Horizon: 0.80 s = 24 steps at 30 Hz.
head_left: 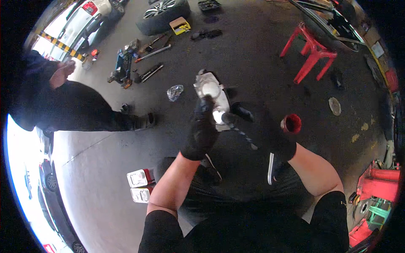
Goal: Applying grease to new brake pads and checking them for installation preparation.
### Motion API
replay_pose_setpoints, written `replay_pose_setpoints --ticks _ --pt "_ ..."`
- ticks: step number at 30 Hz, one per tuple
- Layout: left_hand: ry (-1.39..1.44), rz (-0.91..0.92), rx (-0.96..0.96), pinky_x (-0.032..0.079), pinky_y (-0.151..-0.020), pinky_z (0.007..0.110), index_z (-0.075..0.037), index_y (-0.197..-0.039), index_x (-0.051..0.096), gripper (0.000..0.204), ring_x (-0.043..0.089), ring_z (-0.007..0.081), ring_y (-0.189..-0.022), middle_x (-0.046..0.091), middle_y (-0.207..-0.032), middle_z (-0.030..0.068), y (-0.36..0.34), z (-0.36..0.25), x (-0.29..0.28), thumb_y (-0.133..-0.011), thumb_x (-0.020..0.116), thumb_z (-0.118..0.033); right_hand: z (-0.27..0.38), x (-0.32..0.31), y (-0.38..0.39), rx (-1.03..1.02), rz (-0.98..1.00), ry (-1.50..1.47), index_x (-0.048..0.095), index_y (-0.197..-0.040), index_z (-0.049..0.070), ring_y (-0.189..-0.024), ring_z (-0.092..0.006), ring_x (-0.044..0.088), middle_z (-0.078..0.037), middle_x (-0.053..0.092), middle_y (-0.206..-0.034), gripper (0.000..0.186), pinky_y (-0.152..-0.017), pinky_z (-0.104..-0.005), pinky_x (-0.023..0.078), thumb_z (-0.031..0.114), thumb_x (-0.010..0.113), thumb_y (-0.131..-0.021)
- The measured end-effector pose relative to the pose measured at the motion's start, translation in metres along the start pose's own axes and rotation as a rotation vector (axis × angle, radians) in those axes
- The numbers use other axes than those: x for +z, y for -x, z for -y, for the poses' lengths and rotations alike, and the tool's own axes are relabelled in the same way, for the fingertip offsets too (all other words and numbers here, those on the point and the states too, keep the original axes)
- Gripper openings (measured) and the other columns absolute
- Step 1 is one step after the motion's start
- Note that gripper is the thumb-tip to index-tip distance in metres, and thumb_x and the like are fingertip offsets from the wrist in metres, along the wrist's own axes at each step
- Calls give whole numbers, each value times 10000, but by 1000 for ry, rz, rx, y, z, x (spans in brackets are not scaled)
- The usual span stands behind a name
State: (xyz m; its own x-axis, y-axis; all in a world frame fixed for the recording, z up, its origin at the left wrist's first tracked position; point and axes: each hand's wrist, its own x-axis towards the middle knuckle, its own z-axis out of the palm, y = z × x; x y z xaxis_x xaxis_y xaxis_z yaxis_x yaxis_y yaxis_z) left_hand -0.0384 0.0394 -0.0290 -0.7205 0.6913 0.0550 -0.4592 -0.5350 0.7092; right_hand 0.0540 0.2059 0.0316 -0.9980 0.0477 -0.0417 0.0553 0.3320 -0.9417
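Note:
A silver brake caliper (220, 100) with two round, pale faces is held up in front of me. My left hand (201, 128), in a black glove, is closed on its near left side. My right hand (272, 133), also black-gloved, is right of the caliper, and its fingers blend into the dark floor. Between the hands a thin, dark, brush-like tool (242, 135) slants, its thicker end against the caliper's lower part. The right fingers appear to be around this tool, though their grip is hard to make out. Beside the right hand stands a red tub (292, 123).
A red plastic stool (310, 52) stands at the far right. Ahead lie a wheel (163, 17), a yellow box (180, 26), a floor jack (122, 67) and crumpled plastic (174, 92). Two red-and-white packages (139, 178) lie near left. Another person (71, 105) stands at left.

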Motion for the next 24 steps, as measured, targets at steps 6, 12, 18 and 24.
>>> replay_pose_setpoints --ticks 6,12,18,24 --pt "-948 -13 229 534 -991 409 -49 -1462 479 529 623 279 -1213 615 -1320 138 -8 13 -39 -974 678 -87 -16 7 -4 -60 -73 32 740 -1004 -13 -671 -208 654 -226 687 -795 373 -658 -390 496 353 666 -991" --pt "-670 -5 300 523 -962 390 -86 -1403 534 402 632 223 -1142 639 -1248 66 -2 15 -27 -1059 596 -286 -14 4 -6 -228 -116 152 717 -1069 -21 -760 -175 630 -135 699 -860 299 -697 -338 506 266 663 -1005" --pt "-37 -67 -102 512 -952 372 -116 -1367 575 457 639 191 -1100 654 -1247 57 2 2 -8 -1086 489 -466 7 -3 4 -240 -134 255 737 -1017 1 -804 -420 704 -248 700 -906 313 -665 -445 525 302 693 -947" --pt "-108 72 -92 517 -981 415 -41 -1448 474 583 635 286 -1165 576 -1398 174 0 -4 0 -1080 469 -493 0 -7 0 -454 -256 334 753 -1019 47 -773 -366 718 -188 735 -902 280 -661 -430 541 303 751 -904"
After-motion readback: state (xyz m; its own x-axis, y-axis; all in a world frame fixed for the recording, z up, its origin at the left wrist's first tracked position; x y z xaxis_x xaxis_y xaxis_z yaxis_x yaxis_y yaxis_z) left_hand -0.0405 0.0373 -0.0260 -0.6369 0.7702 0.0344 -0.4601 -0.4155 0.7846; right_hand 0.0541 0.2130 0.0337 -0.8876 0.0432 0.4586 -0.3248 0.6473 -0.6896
